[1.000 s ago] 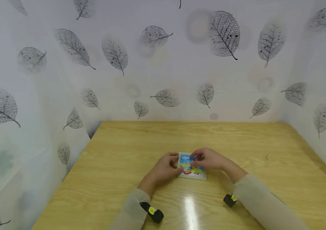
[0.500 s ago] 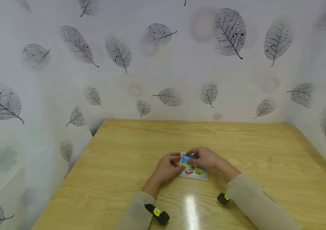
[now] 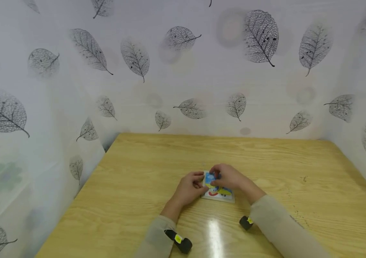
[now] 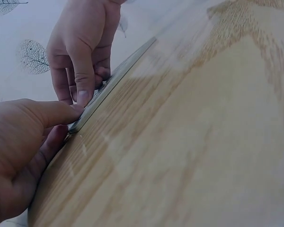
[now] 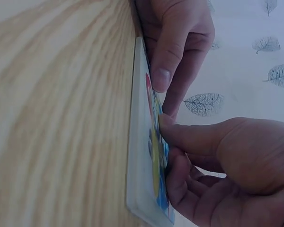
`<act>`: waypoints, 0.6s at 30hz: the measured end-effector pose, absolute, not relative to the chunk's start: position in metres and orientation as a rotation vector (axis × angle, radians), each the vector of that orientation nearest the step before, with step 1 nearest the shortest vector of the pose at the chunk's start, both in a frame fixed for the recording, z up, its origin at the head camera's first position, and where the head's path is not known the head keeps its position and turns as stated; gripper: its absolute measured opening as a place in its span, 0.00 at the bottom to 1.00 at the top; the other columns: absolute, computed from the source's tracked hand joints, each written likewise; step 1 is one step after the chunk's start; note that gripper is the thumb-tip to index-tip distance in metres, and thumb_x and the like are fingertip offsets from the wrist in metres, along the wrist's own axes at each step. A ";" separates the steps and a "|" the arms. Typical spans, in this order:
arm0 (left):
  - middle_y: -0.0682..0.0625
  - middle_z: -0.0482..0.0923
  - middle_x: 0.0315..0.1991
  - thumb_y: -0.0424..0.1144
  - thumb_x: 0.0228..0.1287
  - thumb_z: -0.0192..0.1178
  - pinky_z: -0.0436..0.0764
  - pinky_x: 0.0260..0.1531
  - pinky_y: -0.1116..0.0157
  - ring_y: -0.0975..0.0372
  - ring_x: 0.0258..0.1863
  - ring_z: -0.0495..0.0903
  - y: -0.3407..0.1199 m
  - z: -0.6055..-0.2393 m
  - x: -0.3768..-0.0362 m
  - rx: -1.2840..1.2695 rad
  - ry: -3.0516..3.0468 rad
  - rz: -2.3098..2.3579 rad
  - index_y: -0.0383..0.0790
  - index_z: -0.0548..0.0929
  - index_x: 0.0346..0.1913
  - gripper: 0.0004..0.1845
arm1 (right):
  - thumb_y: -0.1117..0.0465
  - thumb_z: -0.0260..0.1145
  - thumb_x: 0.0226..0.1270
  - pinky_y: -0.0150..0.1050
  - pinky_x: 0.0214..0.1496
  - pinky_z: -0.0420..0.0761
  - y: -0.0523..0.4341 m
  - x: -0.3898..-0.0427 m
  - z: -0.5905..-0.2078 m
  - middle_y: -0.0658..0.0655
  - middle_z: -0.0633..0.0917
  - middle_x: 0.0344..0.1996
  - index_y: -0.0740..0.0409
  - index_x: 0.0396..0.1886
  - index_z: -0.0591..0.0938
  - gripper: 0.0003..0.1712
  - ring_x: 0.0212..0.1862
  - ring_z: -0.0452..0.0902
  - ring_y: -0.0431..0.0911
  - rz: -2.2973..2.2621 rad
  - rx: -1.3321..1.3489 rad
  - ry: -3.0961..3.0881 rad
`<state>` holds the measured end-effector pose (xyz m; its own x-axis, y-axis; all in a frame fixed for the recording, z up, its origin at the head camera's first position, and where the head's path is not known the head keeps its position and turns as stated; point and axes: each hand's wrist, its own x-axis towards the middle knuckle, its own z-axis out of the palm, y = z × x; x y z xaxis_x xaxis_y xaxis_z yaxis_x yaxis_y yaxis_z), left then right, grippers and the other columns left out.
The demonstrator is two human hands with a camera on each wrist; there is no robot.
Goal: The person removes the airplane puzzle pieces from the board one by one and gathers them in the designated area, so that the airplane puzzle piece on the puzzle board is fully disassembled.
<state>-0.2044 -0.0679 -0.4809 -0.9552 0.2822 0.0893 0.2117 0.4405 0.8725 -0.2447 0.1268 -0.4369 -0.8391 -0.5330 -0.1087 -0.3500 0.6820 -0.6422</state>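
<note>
Steadying the puzzle board (image 3: 219, 194) at frame centre on the tabletop (image 3: 266, 168), the left hand (image 3: 187, 189) pinches its edge while the right hand (image 3: 229, 178) presses curled fingertips onto a piece; next likely calls for firm seating pressure.

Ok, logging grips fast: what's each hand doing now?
Left hand: fingers curled, pinching the left edge of the flat colourful picture board.
Right hand: curled fingertips pressing on the board's face; a grip cannot be told.
</note>
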 end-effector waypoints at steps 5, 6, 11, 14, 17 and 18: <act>0.47 0.72 0.55 0.38 0.54 0.67 0.77 0.31 0.72 0.68 0.31 0.76 -0.066 -0.477 -0.203 0.499 2.621 1.547 0.32 0.77 0.55 0.25 | 0.57 0.72 0.53 0.44 0.47 0.74 0.127 -0.246 -0.438 0.53 0.79 0.40 0.58 0.46 0.79 0.21 0.44 0.74 0.46 -0.950 -0.598 2.612; 0.47 0.72 0.55 0.38 0.54 0.67 0.77 0.30 0.72 0.68 0.31 0.76 -0.066 -0.476 -0.203 0.512 2.629 1.541 0.31 0.77 0.55 0.26 | 0.57 0.72 0.53 0.44 0.48 0.74 0.127 -0.246 -0.438 0.53 0.79 0.41 0.58 0.45 0.79 0.21 0.45 0.74 0.46 -0.965 -0.592 2.622; 0.46 0.70 0.57 0.40 0.53 0.68 0.75 0.28 0.72 0.68 0.28 0.74 -0.068 -0.475 -0.200 0.570 2.668 1.487 0.30 0.75 0.57 0.29 | 0.57 0.71 0.54 0.40 0.41 0.76 0.123 -0.243 -0.442 0.52 0.81 0.39 0.58 0.41 0.81 0.16 0.39 0.76 0.44 -1.092 -0.496 2.683; 0.45 0.68 0.60 0.44 0.51 0.70 0.75 0.29 0.72 0.68 0.29 0.73 -0.068 -0.476 -0.200 0.614 2.676 1.460 0.29 0.73 0.59 0.34 | 0.59 0.69 0.57 0.37 0.32 0.78 0.122 -0.240 -0.442 0.52 0.82 0.34 0.57 0.36 0.82 0.10 0.33 0.77 0.43 -1.222 -0.386 2.683; 0.46 0.65 0.63 0.49 0.46 0.72 0.75 0.31 0.72 0.68 0.31 0.73 -0.068 -0.474 -0.199 0.626 2.657 1.428 0.31 0.72 0.60 0.40 | 0.60 0.68 0.58 0.36 0.29 0.78 0.126 -0.240 -0.444 0.53 0.82 0.30 0.59 0.34 0.82 0.07 0.31 0.78 0.43 -1.347 -0.342 2.650; 0.47 0.64 0.64 0.51 0.43 0.73 0.75 0.32 0.72 0.68 0.32 0.73 -0.069 -0.474 -0.198 0.620 2.646 1.412 0.31 0.71 0.61 0.43 | 0.61 0.68 0.58 0.36 0.28 0.79 0.128 -0.240 -0.445 0.53 0.82 0.30 0.59 0.34 0.82 0.07 0.31 0.78 0.43 -1.387 -0.329 2.621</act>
